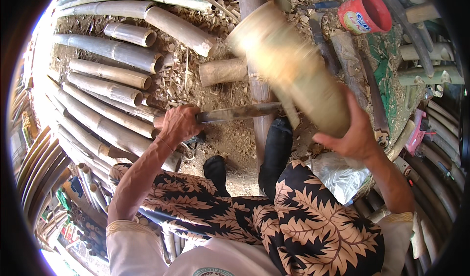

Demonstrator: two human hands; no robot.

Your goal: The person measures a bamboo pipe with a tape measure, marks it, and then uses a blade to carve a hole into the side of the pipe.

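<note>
My left hand (179,124) is closed round the handle of a long-bladed machete (235,113), whose dark blade points right above my feet. On the right, my right hand (356,136) grips the lower end of a thick, pale bamboo section (293,70), which slants up to the left and is blurred by motion. A thin sliver (290,110) sticks out from its underside close to the blade tip; whether the two touch I cannot tell. Behind the bamboo section runs a long pole (259,94), partly hidden, reaching down to my black-covered foot (277,148).
Many cut bamboo poles (115,87) lie along the left. A short bamboo piece (223,72) rests on ground strewn with shavings (178,63). A red plastic tub (379,14) stands at the far right. Clear plastic (340,175) lies beside my right knee.
</note>
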